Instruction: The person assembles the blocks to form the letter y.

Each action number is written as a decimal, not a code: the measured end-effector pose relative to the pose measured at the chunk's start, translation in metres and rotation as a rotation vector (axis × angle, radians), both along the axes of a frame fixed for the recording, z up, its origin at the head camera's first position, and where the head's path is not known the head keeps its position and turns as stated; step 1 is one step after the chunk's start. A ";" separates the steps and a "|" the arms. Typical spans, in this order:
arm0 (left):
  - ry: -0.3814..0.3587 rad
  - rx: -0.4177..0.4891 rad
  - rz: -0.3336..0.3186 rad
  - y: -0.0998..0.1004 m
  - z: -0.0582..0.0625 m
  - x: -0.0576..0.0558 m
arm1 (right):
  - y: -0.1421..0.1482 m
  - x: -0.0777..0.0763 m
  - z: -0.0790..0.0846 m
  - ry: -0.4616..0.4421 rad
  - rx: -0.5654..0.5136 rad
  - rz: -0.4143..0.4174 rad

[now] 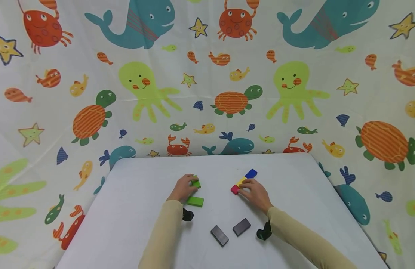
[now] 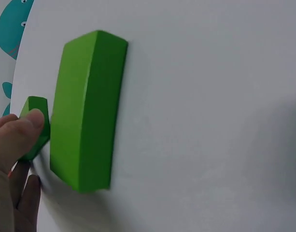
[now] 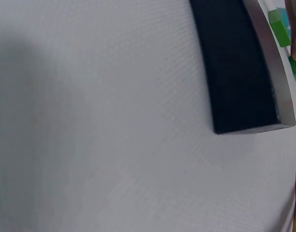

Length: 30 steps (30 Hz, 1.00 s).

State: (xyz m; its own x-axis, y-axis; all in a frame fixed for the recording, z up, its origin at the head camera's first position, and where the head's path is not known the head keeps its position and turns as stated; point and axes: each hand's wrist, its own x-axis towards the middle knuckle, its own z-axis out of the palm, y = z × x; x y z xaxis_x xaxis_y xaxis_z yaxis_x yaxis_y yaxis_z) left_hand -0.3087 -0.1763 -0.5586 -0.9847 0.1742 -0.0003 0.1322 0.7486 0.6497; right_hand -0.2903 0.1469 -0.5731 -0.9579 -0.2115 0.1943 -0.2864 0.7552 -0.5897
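Note:
My left hand [image 1: 184, 188] pinches a small green block [image 2: 37, 104], thumb on its near face. A longer green block [image 1: 195, 201] lies on the table just below that hand. To the right, my right hand [image 1: 258, 194] is at a slanted row made of a red block [image 1: 234, 189], a yellow block [image 1: 240, 182] and a blue block [image 1: 251, 173]. Its fingers are bent over the yellow block, with the thumb close by the red one; they partly hide the yellow. In the right wrist view the right hand is out of sight.
Two dark grey blocks, one [image 1: 219, 235] left and one [image 1: 241, 227] right, lie on the white table [image 1: 126, 224] between the forearms. A curtain [image 1: 200, 78] printed with sea animals hangs behind the table. Small black wrist cameras sit under both sleeves.

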 end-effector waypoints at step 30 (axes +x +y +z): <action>0.107 -0.020 0.022 0.053 -0.007 0.003 | -0.003 0.003 -0.003 0.050 -0.001 -0.035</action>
State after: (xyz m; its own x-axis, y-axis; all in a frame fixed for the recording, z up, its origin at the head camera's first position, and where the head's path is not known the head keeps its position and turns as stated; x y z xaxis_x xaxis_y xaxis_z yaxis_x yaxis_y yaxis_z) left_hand -0.3055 -0.1234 -0.5657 -0.9829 0.1535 0.1017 0.1833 0.7648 0.6176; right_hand -0.2877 0.1437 -0.5765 -0.9538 -0.1782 0.2420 -0.2890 0.7644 -0.5763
